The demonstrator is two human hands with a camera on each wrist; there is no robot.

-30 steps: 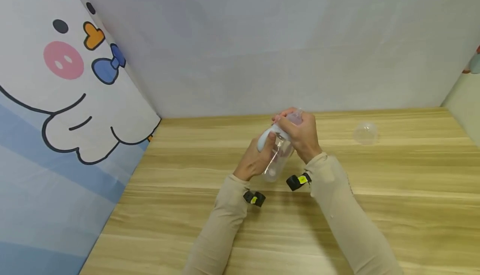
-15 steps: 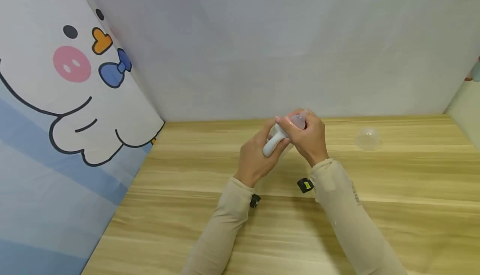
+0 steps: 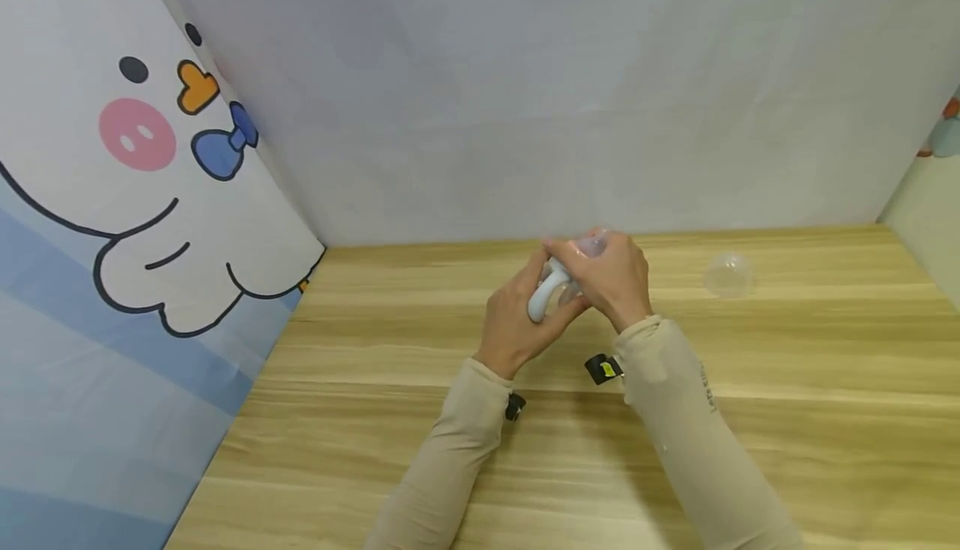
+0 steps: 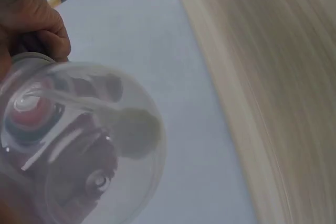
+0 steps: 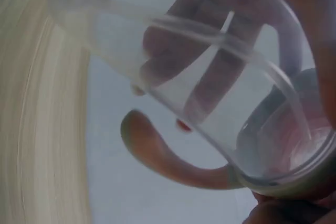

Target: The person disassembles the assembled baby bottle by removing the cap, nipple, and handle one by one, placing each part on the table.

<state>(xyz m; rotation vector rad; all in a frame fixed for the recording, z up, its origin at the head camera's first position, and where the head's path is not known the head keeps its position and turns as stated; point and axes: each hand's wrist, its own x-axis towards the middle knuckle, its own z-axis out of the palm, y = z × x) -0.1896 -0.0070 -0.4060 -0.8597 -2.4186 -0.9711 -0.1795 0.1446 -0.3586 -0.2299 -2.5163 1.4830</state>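
A clear baby bottle with a straw inside is held up over the table, tilted. My left hand is curled round the bottle's body, its fingers showing through the clear wall in the right wrist view. A pale curved handle sticks out from the collar beside that hand. My right hand grips the bottle's top from the other side, round the collar, with the teat showing between thumb and fingers. Both hands hide much of the bottle in the head view.
A clear dome cap lies at the back right of the wood-grain table. Behind the table hangs a pale cloth wall; a cartoon-printed cloth stands along the left.
The bottle's body has tipped out of sight behind the hands in the head view. My left hand has shifted its hold, its fingers now further round the bottle. The cap stays put.
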